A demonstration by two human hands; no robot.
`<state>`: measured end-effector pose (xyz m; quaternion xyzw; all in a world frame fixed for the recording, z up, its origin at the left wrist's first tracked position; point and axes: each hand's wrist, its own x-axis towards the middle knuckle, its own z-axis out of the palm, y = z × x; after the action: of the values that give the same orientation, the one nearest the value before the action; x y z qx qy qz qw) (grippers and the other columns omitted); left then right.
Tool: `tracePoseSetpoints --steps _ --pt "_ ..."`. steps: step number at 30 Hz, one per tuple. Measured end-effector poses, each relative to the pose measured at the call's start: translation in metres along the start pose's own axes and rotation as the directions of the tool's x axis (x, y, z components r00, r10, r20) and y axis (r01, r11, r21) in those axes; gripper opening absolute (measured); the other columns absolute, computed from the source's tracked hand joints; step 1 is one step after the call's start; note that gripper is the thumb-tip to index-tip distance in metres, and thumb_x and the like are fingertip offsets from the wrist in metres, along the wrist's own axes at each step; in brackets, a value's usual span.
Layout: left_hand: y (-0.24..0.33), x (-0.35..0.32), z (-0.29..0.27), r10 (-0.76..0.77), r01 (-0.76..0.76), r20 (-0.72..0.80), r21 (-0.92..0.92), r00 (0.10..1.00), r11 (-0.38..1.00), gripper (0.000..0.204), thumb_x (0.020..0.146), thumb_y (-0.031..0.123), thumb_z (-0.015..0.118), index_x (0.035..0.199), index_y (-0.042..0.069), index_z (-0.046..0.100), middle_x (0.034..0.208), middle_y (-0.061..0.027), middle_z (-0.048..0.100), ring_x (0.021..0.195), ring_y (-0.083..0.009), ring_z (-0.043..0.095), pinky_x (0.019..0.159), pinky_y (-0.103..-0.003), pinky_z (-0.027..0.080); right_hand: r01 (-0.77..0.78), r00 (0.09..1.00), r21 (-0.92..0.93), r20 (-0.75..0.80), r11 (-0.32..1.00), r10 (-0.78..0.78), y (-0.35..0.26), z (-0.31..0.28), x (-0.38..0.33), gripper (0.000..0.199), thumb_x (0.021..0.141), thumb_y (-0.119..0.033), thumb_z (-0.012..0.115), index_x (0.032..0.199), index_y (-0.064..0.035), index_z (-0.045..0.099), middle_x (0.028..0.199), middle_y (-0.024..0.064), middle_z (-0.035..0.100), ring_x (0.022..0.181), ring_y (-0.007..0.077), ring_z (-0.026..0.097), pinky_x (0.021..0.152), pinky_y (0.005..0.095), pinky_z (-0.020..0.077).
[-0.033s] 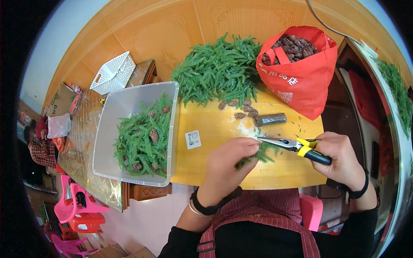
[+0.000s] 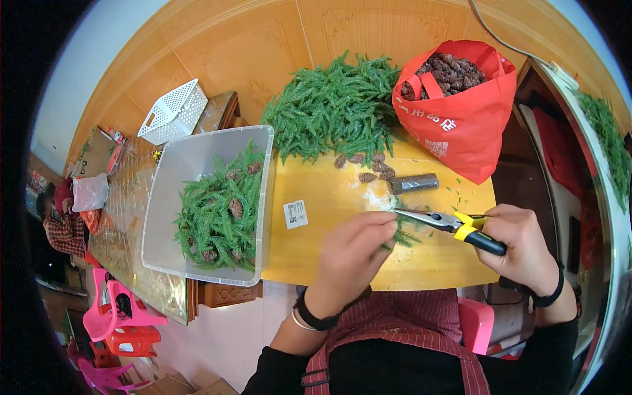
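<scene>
My right hand (image 2: pixel 521 247) is wrapped round the black-and-yellow handles of long-nose pliers (image 2: pixel 438 219), whose jaws point left. At the jaw tips, my left hand (image 2: pixel 355 247) is closed in a pinch on a green artificial pine sprig (image 2: pixel 405 238), partly hidden behind the fingers and pliers. Whether the jaws grip part of the sprig is too small to tell. Just beyond the pliers lie a bundle of dark thin wires (image 2: pixel 416 183) and several brown pine cones (image 2: pixel 367 177), with white flecks scattered around them.
A clear plastic bin (image 2: pixel 155 217) at the left holds sprigs with cones. Behind the wooden table (image 2: pixel 289 253) surface's middle rises a heap of green sprigs (image 2: pixel 332 108). A red bag (image 2: pixel 461 125) full of cones stands far right. A white label card (image 2: pixel 295 214) lies near the bin.
My left hand has shifted slightly, and less of the sprig shows below its fingers. The pliers and my right hand are almost where they were.
</scene>
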<state>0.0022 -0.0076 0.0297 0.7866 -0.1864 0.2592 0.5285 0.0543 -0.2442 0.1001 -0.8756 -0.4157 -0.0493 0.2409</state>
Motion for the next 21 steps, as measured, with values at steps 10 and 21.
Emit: tracePoseSetpoints --steps 10,21 --pt "-0.002 -0.001 -0.001 -0.243 0.258 0.087 -0.374 0.966 0.891 0.022 0.069 -0.006 0.065 0.087 0.001 0.055 0.093 -0.0114 0.059 0.084 -0.0169 0.058 0.073 -0.027 0.049 -0.099 0.989 0.123 0.122 0.987 0.084 -0.004 -0.009 -0.004 0.02 0.062 -0.01 0.069 0.063 -0.0013 0.051 0.059 0.012 0.05 0.074 0.0337 0.055 0.067 0.0374 0.0451" --pt "-0.005 -0.003 -0.003 -0.45 0.548 0.346 -0.688 0.824 0.475 0.023 0.069 0.0 0.061 0.088 0.004 0.049 0.088 -0.0091 0.057 0.078 -0.0146 0.056 0.069 -0.025 0.046 0.057 0.972 0.293 0.203 0.954 -0.121 0.034 0.004 -0.002 0.016 0.062 -0.01 0.071 0.067 -0.001 0.058 0.068 0.0083 0.058 0.087 0.0304 0.058 0.075 0.0365 0.045"
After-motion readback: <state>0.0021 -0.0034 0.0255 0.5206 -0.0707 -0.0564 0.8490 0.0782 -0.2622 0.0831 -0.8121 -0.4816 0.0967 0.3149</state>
